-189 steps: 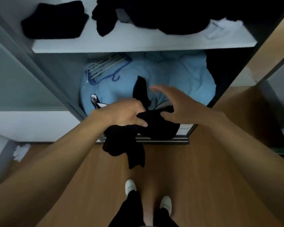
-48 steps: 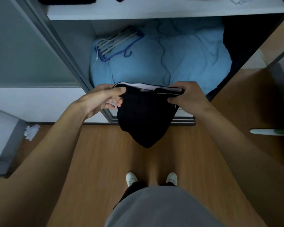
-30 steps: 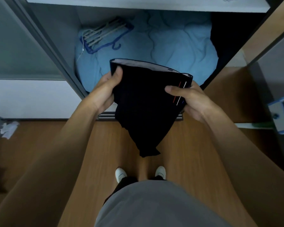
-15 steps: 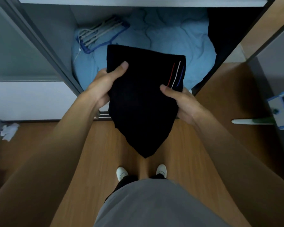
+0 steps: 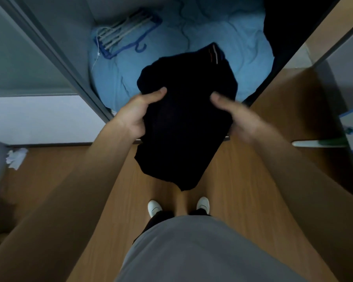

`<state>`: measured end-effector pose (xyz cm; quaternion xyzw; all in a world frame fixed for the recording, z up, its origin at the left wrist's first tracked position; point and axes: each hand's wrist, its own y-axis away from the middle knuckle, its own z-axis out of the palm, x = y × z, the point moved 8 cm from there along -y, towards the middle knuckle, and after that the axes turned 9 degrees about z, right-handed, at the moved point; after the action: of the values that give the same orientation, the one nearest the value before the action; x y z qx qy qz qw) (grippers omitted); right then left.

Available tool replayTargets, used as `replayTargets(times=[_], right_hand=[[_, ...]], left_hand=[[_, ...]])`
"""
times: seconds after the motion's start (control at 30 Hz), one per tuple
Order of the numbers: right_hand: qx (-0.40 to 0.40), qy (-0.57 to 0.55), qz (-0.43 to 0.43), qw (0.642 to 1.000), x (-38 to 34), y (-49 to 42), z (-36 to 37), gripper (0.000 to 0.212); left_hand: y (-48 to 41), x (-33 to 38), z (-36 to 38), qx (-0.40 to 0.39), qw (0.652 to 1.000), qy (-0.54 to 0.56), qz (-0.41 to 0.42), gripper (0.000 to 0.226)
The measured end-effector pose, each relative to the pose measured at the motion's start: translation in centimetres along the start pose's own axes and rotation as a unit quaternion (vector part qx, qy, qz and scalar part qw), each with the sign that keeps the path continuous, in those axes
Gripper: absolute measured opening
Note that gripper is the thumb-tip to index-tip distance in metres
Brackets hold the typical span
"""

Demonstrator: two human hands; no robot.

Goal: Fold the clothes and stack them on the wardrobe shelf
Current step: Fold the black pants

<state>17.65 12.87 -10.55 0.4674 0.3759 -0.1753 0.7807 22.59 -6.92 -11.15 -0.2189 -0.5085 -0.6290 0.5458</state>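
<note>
A black garment (image 5: 183,119) with thin red, white and blue stripes near its far corner is held in front of the open wardrobe, over the floor. My left hand (image 5: 135,112) grips its left side, thumb on top. My right hand (image 5: 238,117), blurred, grips its right side, thumb on top too. The far end of the cloth is bunched and tips away toward the wardrobe. A loose point of cloth hangs down toward my feet. The wardrobe shelf is out of view.
A light blue quilt (image 5: 222,41) fills the wardrobe bottom, with a bundle of blue and white hangers (image 5: 122,35) on its left. Dark clothes (image 5: 289,23) hang at the right. The grey sliding door frame (image 5: 55,55) runs at the left. A blue-headed mop (image 5: 334,137) lies at the right.
The garment's far edge has dropped away toward the wardrobe and bunched up. Both hands have slid down its sides, nearer the middle. The view has tilted further down.
</note>
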Motion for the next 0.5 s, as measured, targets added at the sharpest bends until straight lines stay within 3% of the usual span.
replayTargets(times=[0.17, 0.23, 0.33, 0.4, 0.5], right_hand=[[0.051, -0.086, -0.042, 0.994, 1.1, 0.1, 1.2, 0.030], [0.069, -0.118, -0.014, 0.990, 0.3, 0.2, 1.1, 0.032], [0.093, -0.141, 0.075, 0.983, -0.2, 0.1, 0.9, 0.032], [0.095, -0.149, 0.064, 0.982, -1.0, 0.2, 0.1, 0.036], [0.053, -0.159, 0.000, 0.986, -1.0, 0.6, -0.7, 0.042]], left_hand=[[-0.4, 1.0, -1.9, -0.012, 1.000, 0.021, 0.016, 0.040], [0.2, -0.5, -3.1, -0.024, 0.999, -0.036, -0.016, 0.045], [0.8, -2.4, -3.9, -0.030, 0.988, -0.148, -0.018, 0.029], [0.8, -2.4, -3.5, -0.005, 0.993, -0.115, 0.000, 0.024], [1.0, -2.0, -2.0, 0.004, 0.999, -0.031, -0.038, 0.018]])
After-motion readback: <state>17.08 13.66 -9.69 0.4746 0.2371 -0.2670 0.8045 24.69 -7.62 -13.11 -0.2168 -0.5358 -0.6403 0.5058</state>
